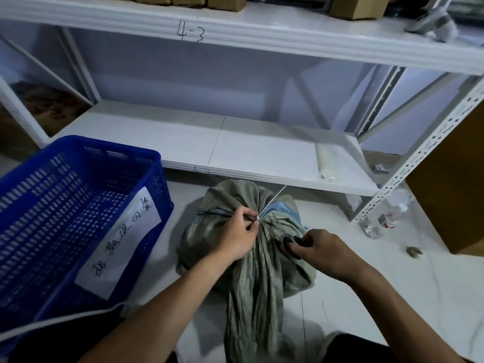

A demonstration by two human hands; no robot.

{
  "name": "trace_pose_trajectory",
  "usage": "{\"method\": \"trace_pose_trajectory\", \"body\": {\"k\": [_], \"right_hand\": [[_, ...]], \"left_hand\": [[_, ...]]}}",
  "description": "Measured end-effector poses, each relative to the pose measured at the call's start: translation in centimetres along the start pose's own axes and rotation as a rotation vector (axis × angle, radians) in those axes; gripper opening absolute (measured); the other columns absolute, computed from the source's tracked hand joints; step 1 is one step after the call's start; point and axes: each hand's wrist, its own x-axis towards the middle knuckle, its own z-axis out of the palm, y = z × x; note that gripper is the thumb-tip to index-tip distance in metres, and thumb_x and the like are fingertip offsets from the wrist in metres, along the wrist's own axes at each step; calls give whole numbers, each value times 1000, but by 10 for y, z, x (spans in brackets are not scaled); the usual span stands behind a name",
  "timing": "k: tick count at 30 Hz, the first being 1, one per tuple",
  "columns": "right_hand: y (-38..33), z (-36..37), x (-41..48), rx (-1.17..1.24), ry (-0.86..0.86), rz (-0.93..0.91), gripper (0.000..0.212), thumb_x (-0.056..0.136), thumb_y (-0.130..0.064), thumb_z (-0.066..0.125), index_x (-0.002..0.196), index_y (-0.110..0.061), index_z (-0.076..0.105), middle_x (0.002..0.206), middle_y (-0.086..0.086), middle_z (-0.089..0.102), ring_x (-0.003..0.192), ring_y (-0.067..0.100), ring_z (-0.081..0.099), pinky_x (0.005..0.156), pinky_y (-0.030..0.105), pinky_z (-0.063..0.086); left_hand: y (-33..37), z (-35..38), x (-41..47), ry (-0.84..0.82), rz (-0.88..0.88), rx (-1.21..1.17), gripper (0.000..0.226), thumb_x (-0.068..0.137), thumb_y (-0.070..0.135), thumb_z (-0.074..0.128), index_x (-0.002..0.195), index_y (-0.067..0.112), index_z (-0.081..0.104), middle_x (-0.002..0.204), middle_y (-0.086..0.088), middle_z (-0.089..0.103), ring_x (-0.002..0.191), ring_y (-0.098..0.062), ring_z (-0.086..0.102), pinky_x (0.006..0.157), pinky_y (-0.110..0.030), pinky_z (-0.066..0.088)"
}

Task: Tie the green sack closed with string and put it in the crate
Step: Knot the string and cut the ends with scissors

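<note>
here, left fingers [247, 218] pinching string [272, 201] at green sack [251, 258] neck, right fingers [293, 244] clenched on dark handles

Left hand [239, 238] pinches the string [271, 201] at the green sack's [256, 271] neck; right hand [320, 251] grips scissors [290, 246].

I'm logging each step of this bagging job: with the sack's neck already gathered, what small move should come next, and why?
Probably pull the white string snug. The left hand pinches it at the gathered neck of the green sack, its free end sticking up toward the shelf, while the right hand grips the bunched fabric. No finished knot shows, and the sack sits on the floor beside the blue crate.
</note>
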Motion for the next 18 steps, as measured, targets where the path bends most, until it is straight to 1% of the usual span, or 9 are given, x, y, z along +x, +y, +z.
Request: {"method": "trace_pose_trajectory", "body": {"k": [1,3,5,6,9,12,16,18], "right_hand": [[-2,2,1,-6,10,-13,53,81,-56,66,64,-7,58,58,2,57,55,16,50,54,30,37],[-6,8,6,-16,24,-41,52,81,-56,66,57,-13,50,55,0,54,55,17,49,53,30,37],[-10,15,11,-21,39,-63,53,79,-58,65,57,-12,50,56,1,57,57,18,52,53,31,38],[-12,18,13,-21,52,-67,52,79,-58,64,58,-12,50,57,2,58,57,18,53,54,31,38],[-19,22,18,-17,97,-45,51,79,-58,64,61,-11,51,60,2,60,59,18,53,57,34,41],[-21,26,21,-36,123,-27,51,79,-59,63,65,-10,55,64,3,62,65,23,57,60,35,41],[-22,30,25,-34,150,-32,49,79,-59,63,66,-14,54,70,5,65,69,25,56,59,33,38],[-23,30,26,-42,150,-40,49,80,-58,63,63,-13,53,68,6,64,67,26,56,58,33,37]], "left_hand": [[-1,1,0,4,-2,1,16,96,26,60,107,32,51,114,-1,68,107,-13,64,93,-35,51],[0,4,-1,19,-4,13,17,96,26,60,108,32,49,112,2,68,105,-13,64,85,-30,49],[4,7,-2,48,-1,20,18,95,25,59,110,28,48,110,4,69,100,-13,65,78,-26,45],[5,8,-3,55,-6,19,19,95,24,59,110,26,48,109,4,69,99,-13,64,76,-25,43],[7,9,-4,67,-15,25,19,95,23,59,110,23,48,110,3,71,97,-12,63,79,-25,44],[6,8,-4,61,-30,18,19,95,25,60,109,24,48,111,3,71,102,-14,64,84,-27,48],[5,8,-4,55,-42,17,17,95,27,60,105,27,46,111,3,69,104,-15,63,82,-27,46],[6,8,-5,63,-43,32,16,95,28,60,103,26,46,108,4,68,102,-14,62,81,-27,44]]}}
